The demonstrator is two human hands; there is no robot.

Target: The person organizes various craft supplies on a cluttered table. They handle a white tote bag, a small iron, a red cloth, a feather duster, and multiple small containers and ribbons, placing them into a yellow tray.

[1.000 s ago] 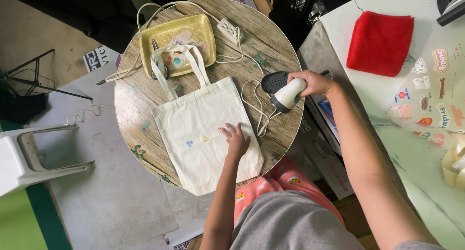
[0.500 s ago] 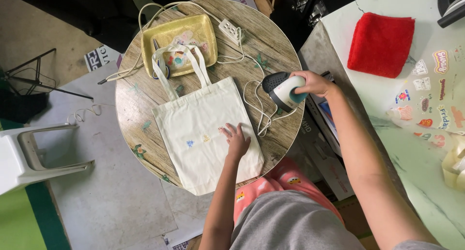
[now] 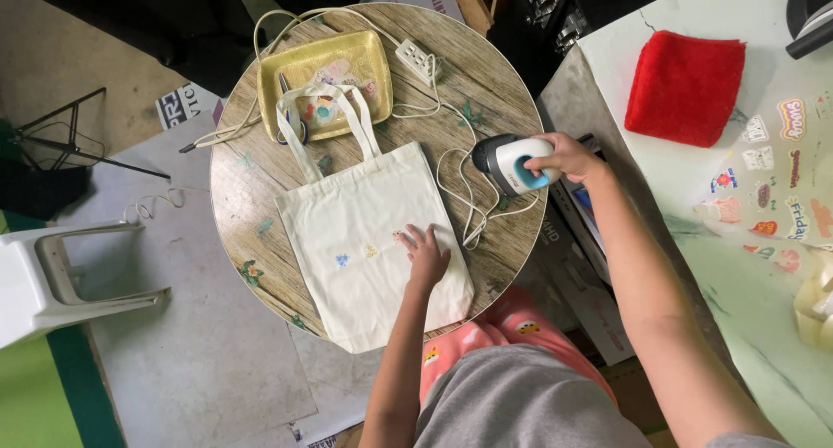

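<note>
Right hand (image 3: 568,156), mini iron (image 3: 512,163) near table (image 3: 499,75) edge, perhaps overhanging.

Seen from above at the bottom of the frame, the person wears a plain grey top (image 3: 529,400) with short sleeves, so both forearms are bare from the elbow down. Below the top's hem, toward the middle of the frame, show pink shorts (image 3: 512,327) printed with small cartoon figures in orange, yellow and white. The left hand (image 3: 427,257) and the right hand (image 3: 568,157) are bare, with no rings, watch or bracelet visible on either wrist
</note>
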